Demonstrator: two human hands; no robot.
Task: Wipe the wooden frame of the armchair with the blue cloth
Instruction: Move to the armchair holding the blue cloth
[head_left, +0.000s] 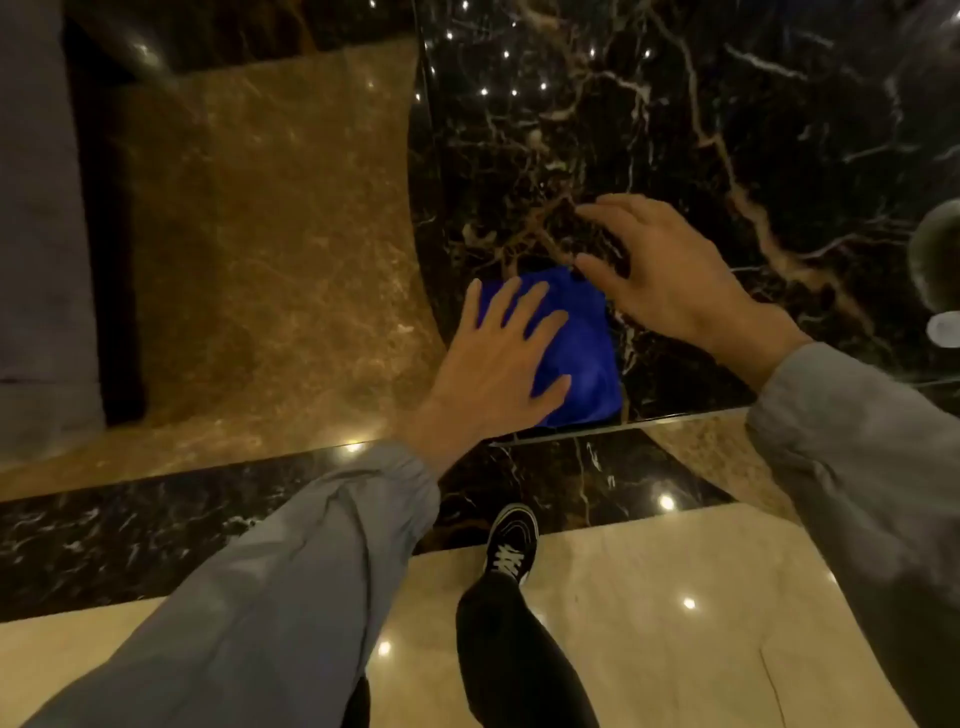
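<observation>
The blue cloth (582, 353) shows as a bunched square against the dark marble floor, partly hidden behind my left hand. My left hand (498, 364) is spread flat over the cloth's left half with its fingers apart. My right hand (670, 275) hovers at the cloth's upper right, fingers spread, and its thumb tip is right by the cloth's top corner. I cannot tell whether either hand touches the cloth. No wooden frame of an armchair is in view.
A grey upholstered shape (41, 208) fills the left edge. The polished floor has a brown marble panel (260, 234), black veined marble (727, 130) and cream tiles (675, 623). My shoe (511, 540) and dark trouser leg are below.
</observation>
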